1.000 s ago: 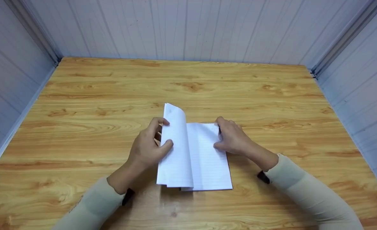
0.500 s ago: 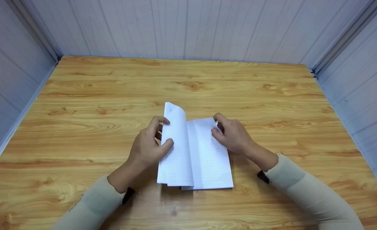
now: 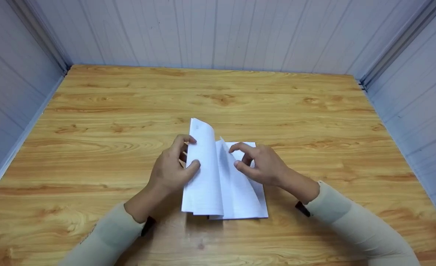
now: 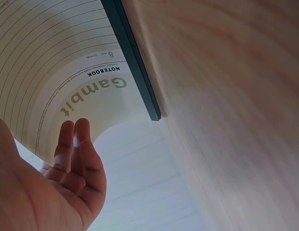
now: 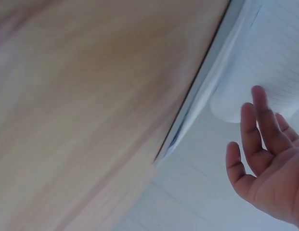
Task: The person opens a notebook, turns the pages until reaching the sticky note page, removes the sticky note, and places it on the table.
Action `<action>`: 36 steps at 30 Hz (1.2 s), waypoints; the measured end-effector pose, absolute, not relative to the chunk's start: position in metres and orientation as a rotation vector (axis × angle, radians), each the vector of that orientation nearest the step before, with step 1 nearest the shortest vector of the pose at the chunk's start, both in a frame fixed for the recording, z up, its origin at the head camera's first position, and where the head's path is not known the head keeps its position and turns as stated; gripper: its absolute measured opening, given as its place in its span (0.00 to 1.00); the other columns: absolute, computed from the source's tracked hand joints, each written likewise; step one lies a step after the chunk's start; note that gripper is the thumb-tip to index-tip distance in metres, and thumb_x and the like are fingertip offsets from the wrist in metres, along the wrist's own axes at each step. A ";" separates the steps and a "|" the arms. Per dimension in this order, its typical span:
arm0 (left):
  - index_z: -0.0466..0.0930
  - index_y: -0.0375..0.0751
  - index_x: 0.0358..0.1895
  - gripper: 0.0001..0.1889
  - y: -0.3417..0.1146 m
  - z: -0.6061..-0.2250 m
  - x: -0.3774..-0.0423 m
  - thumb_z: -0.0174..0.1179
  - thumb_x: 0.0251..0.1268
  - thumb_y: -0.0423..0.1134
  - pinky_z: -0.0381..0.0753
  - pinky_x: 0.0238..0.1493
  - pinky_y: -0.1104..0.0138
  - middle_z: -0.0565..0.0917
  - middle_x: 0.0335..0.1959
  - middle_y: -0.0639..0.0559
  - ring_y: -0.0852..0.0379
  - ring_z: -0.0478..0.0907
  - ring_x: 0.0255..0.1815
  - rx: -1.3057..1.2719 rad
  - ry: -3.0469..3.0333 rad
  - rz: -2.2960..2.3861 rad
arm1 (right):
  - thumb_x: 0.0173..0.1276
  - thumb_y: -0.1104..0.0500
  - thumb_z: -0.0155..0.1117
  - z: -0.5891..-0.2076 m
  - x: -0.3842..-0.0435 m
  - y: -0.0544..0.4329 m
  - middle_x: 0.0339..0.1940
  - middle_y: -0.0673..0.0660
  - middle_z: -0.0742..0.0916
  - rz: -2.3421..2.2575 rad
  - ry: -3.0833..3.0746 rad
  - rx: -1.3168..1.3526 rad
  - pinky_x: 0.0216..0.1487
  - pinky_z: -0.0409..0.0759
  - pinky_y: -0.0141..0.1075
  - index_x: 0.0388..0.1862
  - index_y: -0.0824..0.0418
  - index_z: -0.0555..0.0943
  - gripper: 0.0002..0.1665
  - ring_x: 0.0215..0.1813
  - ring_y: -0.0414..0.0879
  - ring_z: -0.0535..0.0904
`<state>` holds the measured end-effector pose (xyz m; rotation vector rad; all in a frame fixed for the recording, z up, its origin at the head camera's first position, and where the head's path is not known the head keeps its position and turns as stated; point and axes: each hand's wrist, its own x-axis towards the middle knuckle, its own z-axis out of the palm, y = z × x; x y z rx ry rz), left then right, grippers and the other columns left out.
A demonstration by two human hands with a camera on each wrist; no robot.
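Observation:
A lined notebook (image 3: 203, 177) lies open on the table in the head view. My left hand (image 3: 171, 170) grips its raised left-hand pages, thumb on the front and fingers behind. On the underside, the left wrist view shows "Gambit" and "NOTEBOOK" printing (image 4: 98, 89) beside a dark green edge (image 4: 132, 57). A single page (image 3: 240, 192) is lifted from the right side, its upper part curving leftward. My right hand (image 3: 264, 162) is at that page, index finger bent against it and thumb apart. In the right wrist view, the fingers (image 5: 265, 125) are loosely extended near the curled paper.
The wood-grain table (image 3: 129, 99) extends around the notebook on all sides. A pale panelled wall (image 3: 218, 33) stands along its far edge, with similar panels at left and right. Dark straps or mounts (image 3: 148, 226) show under both sleeved wrists.
My right hand has moved left from the notebook's upper right corner, and one page has risen and swung leftward with it. My left hand stays in place on the raised pages.

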<state>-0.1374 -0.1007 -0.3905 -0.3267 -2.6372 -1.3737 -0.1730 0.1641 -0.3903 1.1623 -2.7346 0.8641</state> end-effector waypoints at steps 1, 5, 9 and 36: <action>0.70 0.48 0.53 0.21 -0.101 -0.390 -0.137 0.61 0.53 0.39 0.77 0.24 0.68 0.84 0.32 0.52 0.60 0.79 0.26 -0.326 -2.636 -1.376 | 0.68 0.51 0.55 -0.390 -0.171 0.163 0.20 0.45 0.87 0.856 -2.736 1.181 0.29 0.72 0.31 0.54 0.50 0.77 0.17 0.24 0.33 0.78; 0.70 0.49 0.53 0.21 -0.101 -0.390 -0.137 0.61 0.53 0.40 0.77 0.23 0.68 0.84 0.32 0.53 0.61 0.79 0.26 -0.329 -2.631 -1.375 | 0.65 0.54 0.55 -0.388 -0.164 0.157 0.23 0.44 0.88 0.817 -2.737 1.238 0.30 0.72 0.30 0.58 0.45 0.76 0.21 0.27 0.37 0.80; 0.69 0.51 0.53 0.22 -0.100 -0.390 -0.137 0.64 0.54 0.44 0.77 0.25 0.68 0.84 0.32 0.55 0.59 0.80 0.27 -0.316 -2.652 -1.359 | 0.61 0.58 0.58 -0.388 -0.158 0.152 0.27 0.44 0.89 0.775 -2.713 1.281 0.31 0.74 0.32 0.60 0.46 0.74 0.26 0.29 0.41 0.82; 0.68 0.51 0.54 0.25 -0.100 -0.389 -0.137 0.66 0.53 0.44 0.77 0.24 0.68 0.84 0.33 0.52 0.59 0.80 0.27 -0.311 -2.671 -1.338 | 0.59 0.50 0.64 -0.389 -0.149 0.148 0.48 0.50 0.85 0.611 -2.710 1.300 0.45 0.72 0.43 0.65 0.49 0.71 0.33 0.45 0.45 0.78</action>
